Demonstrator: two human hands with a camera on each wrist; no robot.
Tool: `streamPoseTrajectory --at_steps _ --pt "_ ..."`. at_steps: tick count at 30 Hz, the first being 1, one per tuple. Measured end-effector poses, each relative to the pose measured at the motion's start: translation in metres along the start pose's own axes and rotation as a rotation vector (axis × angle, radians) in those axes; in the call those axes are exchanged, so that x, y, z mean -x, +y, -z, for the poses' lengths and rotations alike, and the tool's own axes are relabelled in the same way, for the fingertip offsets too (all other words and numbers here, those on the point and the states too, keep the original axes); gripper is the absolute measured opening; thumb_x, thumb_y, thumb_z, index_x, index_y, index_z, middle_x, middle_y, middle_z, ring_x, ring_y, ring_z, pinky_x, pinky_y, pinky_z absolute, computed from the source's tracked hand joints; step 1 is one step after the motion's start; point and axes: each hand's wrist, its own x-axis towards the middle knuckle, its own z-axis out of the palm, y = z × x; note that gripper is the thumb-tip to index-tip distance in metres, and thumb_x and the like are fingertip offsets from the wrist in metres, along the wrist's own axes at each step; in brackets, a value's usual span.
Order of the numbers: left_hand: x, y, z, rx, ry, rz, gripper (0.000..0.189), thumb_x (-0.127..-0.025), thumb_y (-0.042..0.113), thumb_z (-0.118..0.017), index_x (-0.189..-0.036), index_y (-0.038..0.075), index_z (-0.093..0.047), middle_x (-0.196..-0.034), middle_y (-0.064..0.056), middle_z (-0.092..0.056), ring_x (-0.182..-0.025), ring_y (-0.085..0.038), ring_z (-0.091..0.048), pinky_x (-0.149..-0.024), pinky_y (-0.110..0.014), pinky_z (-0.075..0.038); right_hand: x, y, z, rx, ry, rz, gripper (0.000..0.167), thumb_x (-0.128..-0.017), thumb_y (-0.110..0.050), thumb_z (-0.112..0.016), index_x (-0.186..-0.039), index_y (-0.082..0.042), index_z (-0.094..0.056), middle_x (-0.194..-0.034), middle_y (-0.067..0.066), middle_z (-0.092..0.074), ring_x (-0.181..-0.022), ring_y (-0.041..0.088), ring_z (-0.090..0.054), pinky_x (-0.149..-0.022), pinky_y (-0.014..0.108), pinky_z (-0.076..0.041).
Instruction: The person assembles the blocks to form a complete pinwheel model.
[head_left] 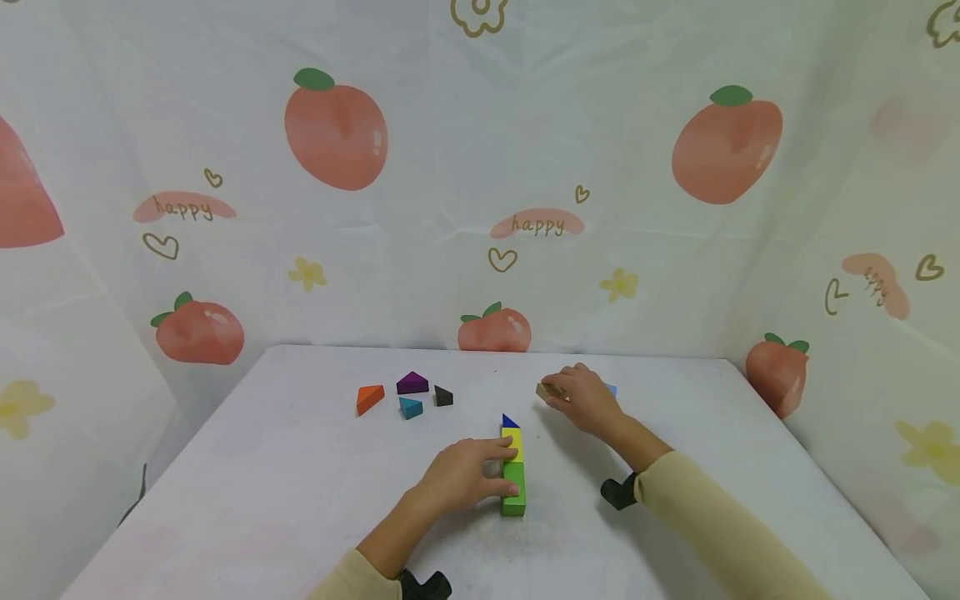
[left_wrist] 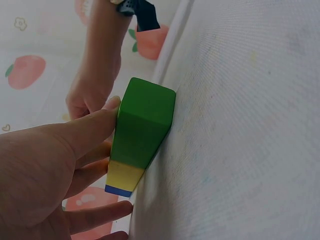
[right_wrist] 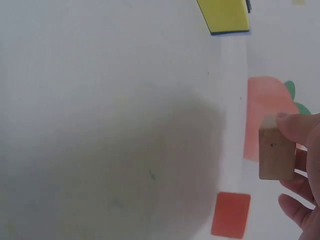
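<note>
On the table, a green block (head_left: 513, 505), a yellow block (head_left: 513, 432) and a small blue triangular block (head_left: 509, 422) lie end to end in a row. My left hand (head_left: 463, 475) rests against the left side of this row, fingers extended; its thumb touches the green block and fingertips lie over the yellow one. Farther back and to the right, my right hand (head_left: 588, 402) pinches a plain wooden block (right_wrist: 276, 155) between thumb and fingers. The right wrist view shows a red block (right_wrist: 231, 215) near that hand.
Back left on the table are an orange block (head_left: 369, 400), a purple block (head_left: 412, 383), a teal block (head_left: 410, 407) and a black block (head_left: 444, 396). A light blue block (head_left: 612, 389) peeks out behind my right hand. A fruit-print curtain (head_left: 435, 167) surrounds the table.
</note>
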Motion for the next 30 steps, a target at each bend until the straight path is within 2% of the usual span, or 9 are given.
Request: streamPoseTrajectory --at_steps 10,23,30 --pt "0.001 0.001 0.001 -0.015 -0.007 0.000 0.058 -0.080 0.054 -0.072 -0.132 0.029 -0.063 -0.138 0.014 -0.054 -0.130 -0.019 -0.048 -0.100 -0.047 -0.043 -0.006 -0.010 -0.014 0.019 -0.056 -0.008 0.027 -0.083 -0.018 -0.078 -0.110 -0.012 -0.073 -0.097 0.002 -0.068 -0.086 0.020 -0.053 -0.073 0.033 -0.048" --pt "0.000 -0.001 0.001 -0.021 -0.003 -0.014 0.057 -0.080 0.053 -0.073 -0.131 0.029 -0.064 -0.138 0.013 -0.054 -0.129 -0.019 -0.048 -0.101 -0.046 -0.044 -0.011 -0.023 -0.026 -0.038 -0.165 -0.061 0.029 -0.085 -0.021 -0.077 -0.113 -0.014 -0.073 -0.100 -0.001 -0.068 -0.089 0.017 -0.053 -0.076 0.030 -0.047" --pt "0.000 -0.001 0.001 -0.018 -0.007 -0.016 0.058 -0.080 0.054 -0.073 -0.131 0.029 -0.064 -0.138 0.012 -0.054 -0.129 -0.019 -0.049 -0.100 -0.047 -0.044 -0.010 -0.032 -0.027 -0.071 -0.195 -0.097 0.029 -0.086 -0.022 -0.076 -0.113 -0.014 -0.073 -0.099 -0.001 -0.067 -0.089 0.017 -0.052 -0.079 0.030 -0.047"
